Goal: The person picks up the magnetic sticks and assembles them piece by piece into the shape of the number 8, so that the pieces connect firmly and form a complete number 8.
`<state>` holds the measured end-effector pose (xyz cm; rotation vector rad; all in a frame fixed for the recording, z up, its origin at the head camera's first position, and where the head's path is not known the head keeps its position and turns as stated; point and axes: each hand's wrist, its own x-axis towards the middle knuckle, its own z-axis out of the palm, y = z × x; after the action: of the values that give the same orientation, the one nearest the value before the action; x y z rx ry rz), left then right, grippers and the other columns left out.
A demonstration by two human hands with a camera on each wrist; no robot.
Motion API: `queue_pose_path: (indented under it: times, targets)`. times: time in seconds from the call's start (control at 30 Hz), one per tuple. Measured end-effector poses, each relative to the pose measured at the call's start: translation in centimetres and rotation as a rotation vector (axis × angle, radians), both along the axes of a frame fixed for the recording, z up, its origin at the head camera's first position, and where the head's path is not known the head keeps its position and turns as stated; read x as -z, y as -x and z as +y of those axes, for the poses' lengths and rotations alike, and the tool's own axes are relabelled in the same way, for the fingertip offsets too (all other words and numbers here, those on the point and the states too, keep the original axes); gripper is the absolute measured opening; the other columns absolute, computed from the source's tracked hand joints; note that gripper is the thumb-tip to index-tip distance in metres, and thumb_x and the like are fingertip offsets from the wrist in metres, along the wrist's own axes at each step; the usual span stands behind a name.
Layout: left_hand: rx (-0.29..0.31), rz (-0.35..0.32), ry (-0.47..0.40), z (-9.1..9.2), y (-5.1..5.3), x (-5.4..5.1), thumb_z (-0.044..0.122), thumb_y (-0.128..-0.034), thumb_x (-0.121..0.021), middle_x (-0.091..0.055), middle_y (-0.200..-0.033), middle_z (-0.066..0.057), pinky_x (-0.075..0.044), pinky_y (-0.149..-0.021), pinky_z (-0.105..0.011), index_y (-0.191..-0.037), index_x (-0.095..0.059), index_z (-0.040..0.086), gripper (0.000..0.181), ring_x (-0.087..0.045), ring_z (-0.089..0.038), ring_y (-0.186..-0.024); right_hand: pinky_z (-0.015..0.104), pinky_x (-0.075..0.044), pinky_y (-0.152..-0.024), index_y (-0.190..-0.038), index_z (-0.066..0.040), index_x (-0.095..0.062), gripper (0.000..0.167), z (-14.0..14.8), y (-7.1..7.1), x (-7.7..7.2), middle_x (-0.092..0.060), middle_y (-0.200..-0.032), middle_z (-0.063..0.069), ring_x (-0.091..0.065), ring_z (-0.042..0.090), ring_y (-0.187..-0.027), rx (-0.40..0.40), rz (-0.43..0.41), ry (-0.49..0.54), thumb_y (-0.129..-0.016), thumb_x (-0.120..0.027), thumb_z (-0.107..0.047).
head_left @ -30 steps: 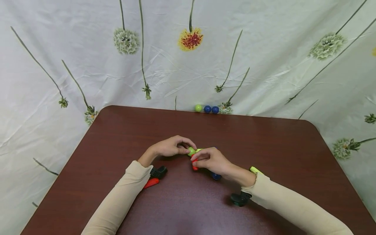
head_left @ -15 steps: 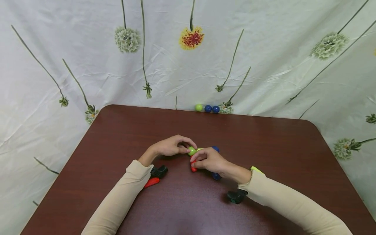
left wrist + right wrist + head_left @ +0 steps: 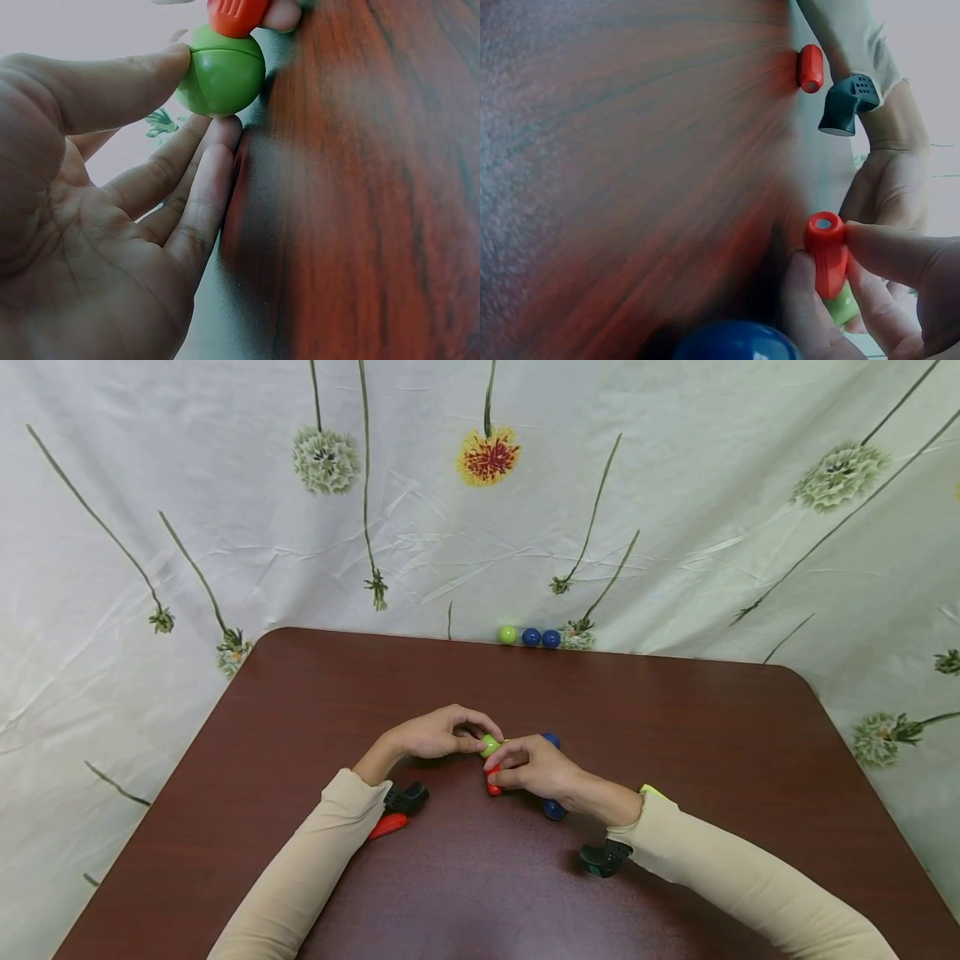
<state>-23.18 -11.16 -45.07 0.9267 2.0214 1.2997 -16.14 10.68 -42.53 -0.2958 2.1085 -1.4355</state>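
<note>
My left hand [image 3: 435, 733] pinches a green ball [image 3: 491, 745] between thumb and fingers, low over the brown table [image 3: 360, 681]. From the other side, my right hand [image 3: 542, 768] grips a short red magnetic rod [image 3: 493, 783]. In the left wrist view one end of this red rod [image 3: 236, 13] meets the green ball [image 3: 225, 79]. The right wrist view shows the rod's free end with a round metal tip. Beyond my right hand sits a blue ball [image 3: 552, 741], and another blue ball [image 3: 554, 810] lies below that hand. A yellow-green rod is mostly hidden behind the right fingers.
Another red rod [image 3: 388, 826] lies beside my left wrist. A yellow-green piece [image 3: 651, 790] shows past my right cuff. At the table's back edge stand a green ball [image 3: 507, 634] and two blue balls [image 3: 532, 637]. A flowered cloth [image 3: 675, 527] hangs behind.
My right hand and forearm have shifted slightly left with the red rod, and more of the far blue ball shows. My left hand stays on the green ball.
</note>
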Motion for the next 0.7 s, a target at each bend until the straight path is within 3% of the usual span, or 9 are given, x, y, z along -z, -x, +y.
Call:
queue_pose_path:
  times: [0.3,0.57,0.7]
  targets:
    - [0.0,-0.017,-0.002,-0.09,0.03,0.05,0.003,-0.0981,-0.061,-0.068,-0.117,-0.009,-0.05,-0.087,-0.026,-0.122,-0.068,0.006,0.025,-0.061,-0.017,-0.099,0.028,-0.051,-0.083,-0.117,0.0,-0.071,0.032,0.12,-0.1,-0.52,-0.073,-0.112,0.013,-0.064,0.023,-0.107,-0.042,0.076,-0.055,-0.086,-0.077,-0.005]
    - [0.001,-0.019,0.001,-0.05,0.06,-0.01,0.001,-0.0972,-0.062,-0.068,-0.114,-0.009,-0.051,-0.087,-0.025,-0.121,-0.068,0.005,0.025,-0.061,-0.019,-0.1,0.024,-0.051,-0.08,-0.116,0.001,-0.071,0.034,0.21,-0.13,-0.2,-0.069,-0.118,0.014,-0.068,0.024,-0.1,-0.074,0.17,-0.08,-0.084,-0.079,-0.005]
    - [0.007,-0.009,0.005,-0.09,0.1,0.04,0.001,-0.0973,-0.062,-0.068,-0.114,-0.008,-0.051,-0.087,-0.026,-0.122,-0.068,0.007,0.026,-0.061,-0.019,-0.099,0.023,-0.05,-0.079,-0.115,0.0,-0.071,0.033,0.21,-0.23,-0.16,-0.065,-0.123,0.015,-0.068,0.024,-0.099,-0.073,0.178,-0.082,-0.084,-0.079,-0.005]
